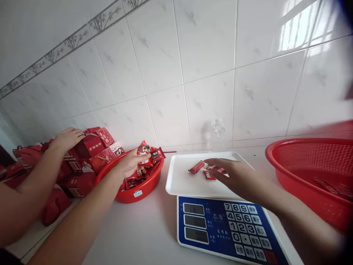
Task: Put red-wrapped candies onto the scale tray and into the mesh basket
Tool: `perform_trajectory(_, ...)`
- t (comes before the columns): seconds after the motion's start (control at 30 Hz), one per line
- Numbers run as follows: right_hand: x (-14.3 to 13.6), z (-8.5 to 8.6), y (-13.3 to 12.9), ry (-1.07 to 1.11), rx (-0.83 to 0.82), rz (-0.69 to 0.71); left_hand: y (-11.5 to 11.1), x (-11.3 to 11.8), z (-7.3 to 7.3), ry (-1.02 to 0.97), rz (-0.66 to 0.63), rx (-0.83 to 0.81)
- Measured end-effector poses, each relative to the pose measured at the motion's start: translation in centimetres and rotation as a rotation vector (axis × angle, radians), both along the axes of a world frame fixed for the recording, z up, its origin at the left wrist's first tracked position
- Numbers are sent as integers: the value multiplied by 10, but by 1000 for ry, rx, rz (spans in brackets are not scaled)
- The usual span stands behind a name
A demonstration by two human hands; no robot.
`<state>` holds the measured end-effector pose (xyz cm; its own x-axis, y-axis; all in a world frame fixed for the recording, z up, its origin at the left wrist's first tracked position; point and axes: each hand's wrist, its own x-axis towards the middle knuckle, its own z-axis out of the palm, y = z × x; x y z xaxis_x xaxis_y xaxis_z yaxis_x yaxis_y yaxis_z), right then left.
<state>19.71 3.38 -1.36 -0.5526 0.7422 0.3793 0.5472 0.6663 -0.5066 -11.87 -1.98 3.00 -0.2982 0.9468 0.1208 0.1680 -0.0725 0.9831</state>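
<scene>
My left hand (132,162) is closed on red wrapped candy packets (144,149) above a red plastic basin (150,191). More red-wrapped sweets (135,180) lie in that basin. Over the white scale tray (179,186), my right hand (230,171) has its thumb and fingers apart, close around a few small red-wrapped candies. One longer red candy (196,167) lies just left of the fingertips, and a small square one (209,175) is below them. Whether the fingers touch any candy I cannot tell.
A digital scale's blue keypad (217,230) is in front of the tray. At left, another person's hand (68,139) rests on stacked red gift boxes (91,145). A large red basket (298,176) stands right; a clear bottle (218,132) stands by the tiled wall.
</scene>
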Motion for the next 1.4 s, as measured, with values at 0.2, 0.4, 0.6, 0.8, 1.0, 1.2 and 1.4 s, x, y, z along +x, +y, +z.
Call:
perform_trajectory(0.2,-31,-5,-12,576,-350,206,19,91,-21,-39,-253,19)
perform_trajectory(0.4,-12,-1,12,762,-362,21,27,128,-31,-167,-195,88)
perform_trajectory(0.6,23,0,36,441,-265,-294,25,116,-33,-558,-67,79)
perform_trajectory(0.8,21,-13,39,14,-260,-200,21,110,-41,-612,-118,36)
perform_trajectory(1.0,5,-12,29,181,-86,-268,17,114,-46,-552,-264,-4)
perform_trajectory(1.2,-14,-1,5,484,-566,269,7,129,-47,-492,-356,-49)
perform_trajectory(1.4,-20,-1,1,690,-706,319,5,132,-47,-515,-385,-71)
